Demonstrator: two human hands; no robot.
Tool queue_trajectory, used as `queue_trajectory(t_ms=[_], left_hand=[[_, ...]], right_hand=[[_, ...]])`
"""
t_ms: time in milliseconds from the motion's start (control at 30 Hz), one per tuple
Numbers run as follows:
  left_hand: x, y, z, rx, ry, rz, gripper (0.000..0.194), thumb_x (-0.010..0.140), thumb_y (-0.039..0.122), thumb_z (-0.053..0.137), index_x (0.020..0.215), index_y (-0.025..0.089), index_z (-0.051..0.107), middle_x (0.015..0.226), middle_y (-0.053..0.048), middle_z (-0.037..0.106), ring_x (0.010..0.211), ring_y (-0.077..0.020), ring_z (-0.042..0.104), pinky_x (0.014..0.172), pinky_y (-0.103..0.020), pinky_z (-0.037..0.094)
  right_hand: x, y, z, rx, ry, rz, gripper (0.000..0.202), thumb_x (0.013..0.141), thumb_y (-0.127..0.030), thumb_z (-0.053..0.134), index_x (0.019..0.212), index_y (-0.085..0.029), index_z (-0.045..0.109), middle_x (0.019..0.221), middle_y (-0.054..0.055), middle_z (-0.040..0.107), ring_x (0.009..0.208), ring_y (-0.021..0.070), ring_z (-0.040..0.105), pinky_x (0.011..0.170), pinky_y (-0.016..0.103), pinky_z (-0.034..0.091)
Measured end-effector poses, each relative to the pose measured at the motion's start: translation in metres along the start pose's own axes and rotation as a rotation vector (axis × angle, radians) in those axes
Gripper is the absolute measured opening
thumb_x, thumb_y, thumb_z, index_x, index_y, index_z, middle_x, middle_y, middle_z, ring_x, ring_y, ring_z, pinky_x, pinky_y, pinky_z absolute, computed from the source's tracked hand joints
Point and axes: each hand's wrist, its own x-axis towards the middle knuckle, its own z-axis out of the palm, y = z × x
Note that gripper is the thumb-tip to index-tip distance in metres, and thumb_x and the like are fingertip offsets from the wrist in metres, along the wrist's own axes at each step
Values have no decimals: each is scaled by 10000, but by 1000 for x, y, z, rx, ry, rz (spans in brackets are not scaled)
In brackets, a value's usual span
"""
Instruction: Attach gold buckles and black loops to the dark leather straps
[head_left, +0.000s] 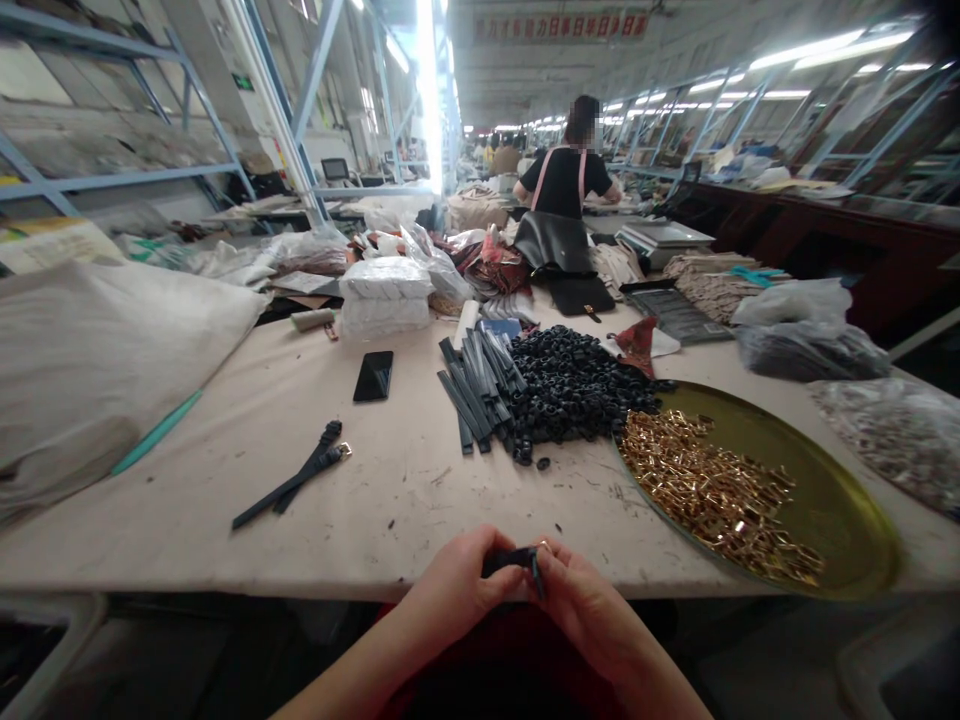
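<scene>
Between my two hands, at the table's front edge, is a black strap (510,562). My left hand (469,572) is closed on its left part, thumb and fingers pinching it. My right hand (574,590) pinches the strap's other end, where a bit of gold metal shows by the fingertips; most of that piece is hidden. To the left lie finished-looking black straps (300,478), crossed, one with a gold buckle (344,451). Beyond my hands are a bundle of flat black strips (480,385) and a heap of small black loops (577,385).
At the right a round yellowish tray (840,500) holds a pile of gold buckles (712,495). A phone (373,376) lies left of the strips. Behind stand a plastic-wrapped stack (385,295) and a black leather piece (555,245). A person (568,170) works farther back.
</scene>
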Motion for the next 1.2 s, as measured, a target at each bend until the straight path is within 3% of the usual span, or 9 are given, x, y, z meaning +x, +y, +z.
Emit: queue_trajectory(t_ms=[167,233,367,500,667,900,1067,1200], left_hand=[[-3,11,-2,-202,-87,44,187,737,196,433,831,150,588,658,20,574,621,-111,497,568,-211,360],[-1,9,0,-283,-93,29,204,718,163,440,865,128,577,659,14,571,618,-106,494,576,-212,366],[4,-2,4,-485,-181,18,275,734,163,448,1001,118,499,771,-27,601,615,-98,505,566,-216,386],[5,-8,2,-606,-284,48,325,776,252,493,1071,125,443,851,-68,614,688,-118,518,532,-201,358],[0,-8,-3,-660,-340,40,414,774,307,537,1133,148,406,850,-58,608,654,-99,495,526,-198,328],[-3,-8,-2,-528,-302,16,392,776,274,520,1135,156,418,747,-10,588,562,-77,441,517,-202,324],[-6,-5,-3,-455,-304,-16,379,751,210,503,1122,162,441,703,19,551,565,-82,430,520,-207,328],[-7,-4,-5,-486,-340,19,376,759,225,504,1125,159,447,773,-11,585,593,-89,441,534,-214,329]], right_hand=[[11,2,-5,-530,358,-306,353,691,-474,591,578,-198,404,530,-59,408,514,97,382,512,232,321],[14,4,-6,-638,425,-374,322,669,-460,610,646,-205,415,529,-72,404,490,94,383,487,230,317],[12,-1,-5,-559,233,-271,346,715,-472,559,893,-197,450,585,-59,497,474,97,450,473,232,351],[4,-9,-3,-344,46,-92,288,722,-443,583,730,-189,447,564,-56,523,442,67,431,463,211,341],[-1,-11,-5,-157,-79,60,277,714,-382,625,763,-195,426,609,-34,585,459,61,459,443,180,326],[-8,-18,-5,-396,-91,5,228,728,-359,609,734,-173,477,629,-14,616,476,65,458,462,195,342],[-12,-17,-5,-608,-23,-27,205,709,-347,610,697,-172,503,577,-34,577,486,76,457,477,206,346],[-13,-17,-2,-520,-41,-12,173,737,-326,572,781,-184,483,613,-39,578,453,61,422,447,195,318]])
